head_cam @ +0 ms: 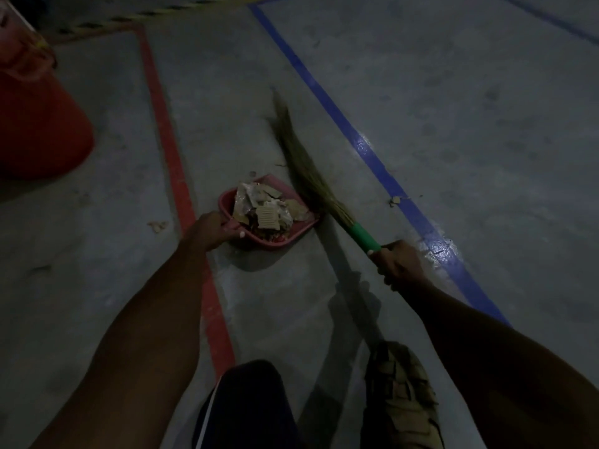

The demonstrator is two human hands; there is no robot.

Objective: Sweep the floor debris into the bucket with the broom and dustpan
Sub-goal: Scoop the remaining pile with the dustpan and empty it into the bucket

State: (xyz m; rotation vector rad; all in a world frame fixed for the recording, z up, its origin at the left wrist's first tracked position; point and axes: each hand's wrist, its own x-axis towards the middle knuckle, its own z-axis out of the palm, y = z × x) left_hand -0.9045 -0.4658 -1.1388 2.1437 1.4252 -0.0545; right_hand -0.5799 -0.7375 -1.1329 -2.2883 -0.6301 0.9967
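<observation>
On the dim concrete floor [421, 108], the left hand [207, 231] grips the loaded dustpan [301, 230] low to catch debris [264, 209]; the right hand [400, 262] clasps the broom [311, 179] alongside. The bucket [35, 124] waits far left.

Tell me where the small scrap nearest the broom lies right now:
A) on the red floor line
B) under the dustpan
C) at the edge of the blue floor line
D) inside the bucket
C: the scrap sits against the blue line, to the right of the broom, apart from the loaded dustpan.
</observation>
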